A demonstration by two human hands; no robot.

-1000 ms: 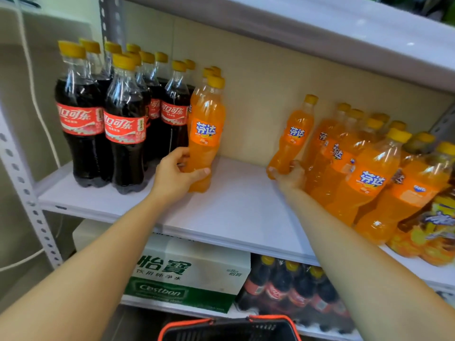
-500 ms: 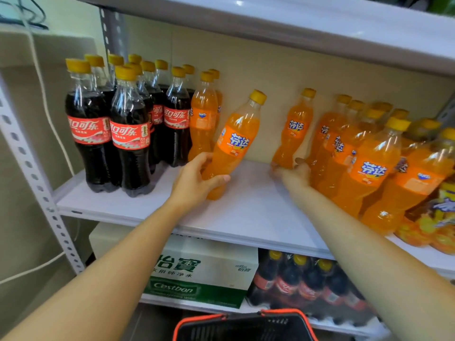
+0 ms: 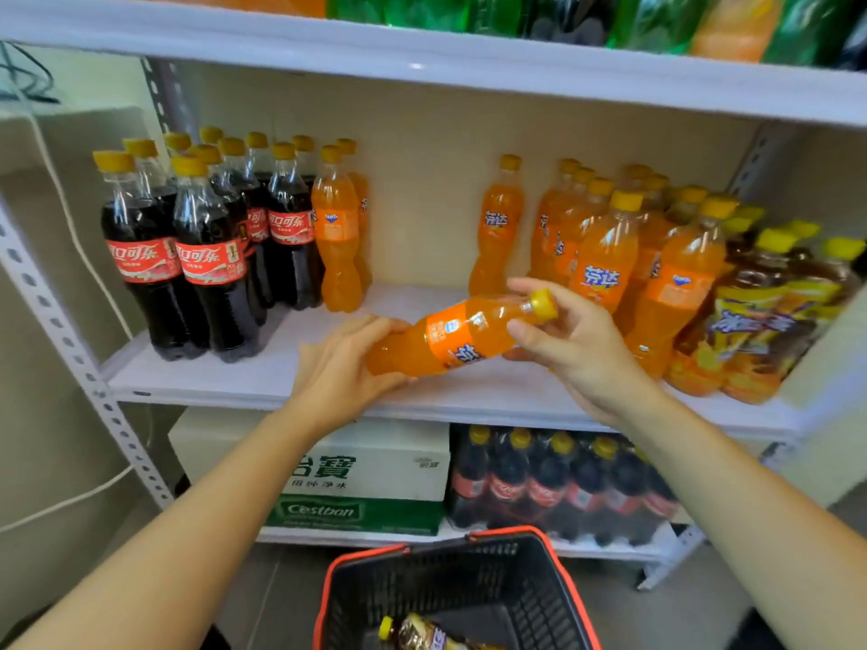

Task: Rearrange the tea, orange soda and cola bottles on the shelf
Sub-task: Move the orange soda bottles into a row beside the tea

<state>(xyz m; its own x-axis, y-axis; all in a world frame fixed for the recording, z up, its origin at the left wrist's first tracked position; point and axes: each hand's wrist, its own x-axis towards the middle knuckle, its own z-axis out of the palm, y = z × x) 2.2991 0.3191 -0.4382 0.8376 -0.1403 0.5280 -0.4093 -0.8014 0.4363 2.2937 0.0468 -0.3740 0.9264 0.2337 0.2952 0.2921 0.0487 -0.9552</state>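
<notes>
An orange soda bottle (image 3: 462, 333) lies nearly flat above the front edge of the shelf (image 3: 225, 377), left hand (image 3: 342, 368) curled round its base, right hand (image 3: 563, 340) gripping its neck. Behind it, bare board lies open between two stray orange sodas (image 3: 340, 236) beside the cola bottles (image 3: 206, 255) and the orange soda row (image 3: 610, 255).

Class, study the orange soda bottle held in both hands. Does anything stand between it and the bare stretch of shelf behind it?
Nothing visible does. The orange soda bottle, gripped by the left hand and right hand, lies tilted just in front of the bare shelf; a lone orange bottle stands further back, to the right.
</notes>
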